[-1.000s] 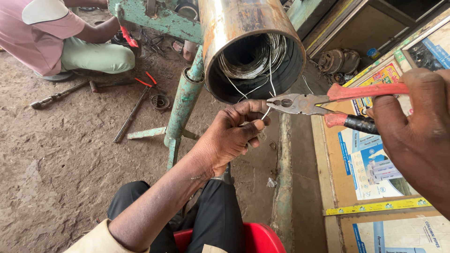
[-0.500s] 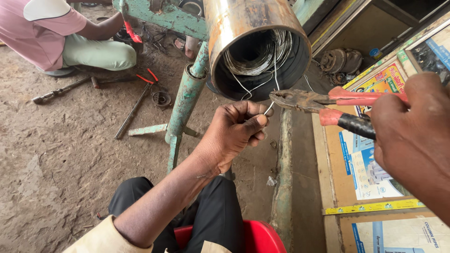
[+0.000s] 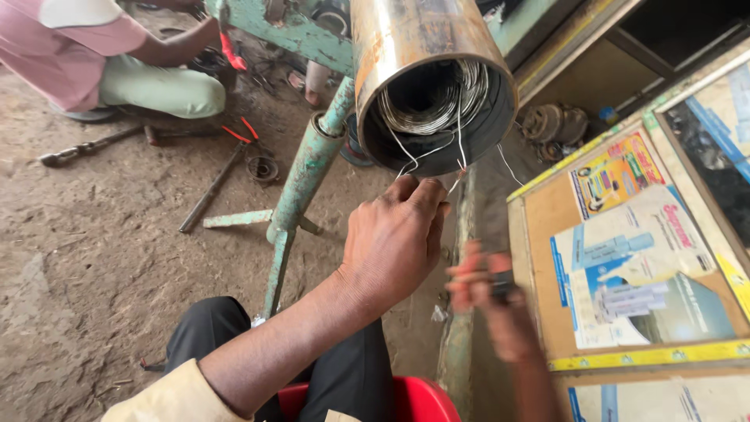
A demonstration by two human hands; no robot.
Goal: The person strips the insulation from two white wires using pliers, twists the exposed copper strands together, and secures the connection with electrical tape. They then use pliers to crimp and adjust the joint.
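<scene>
While left hand (image 3: 394,238) pinches wire ends (image 3: 422,156) at steel cylinder (image 3: 426,78) mouth, right hand (image 3: 488,289) blurred, clasping red-handled pliers (image 3: 480,277); better keep wires taut, twist evenly.

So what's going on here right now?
The person sits in front of a metal cylinder propped on a green stand, with coils of wire inside it. The left hand pinches loose wire ends at the cylinder's mouth. The right hand, blurred and lower down, holds red-handled pliers away from the wire. Another person crouches on the dirt floor at upper left, near scattered tools.
</scene>
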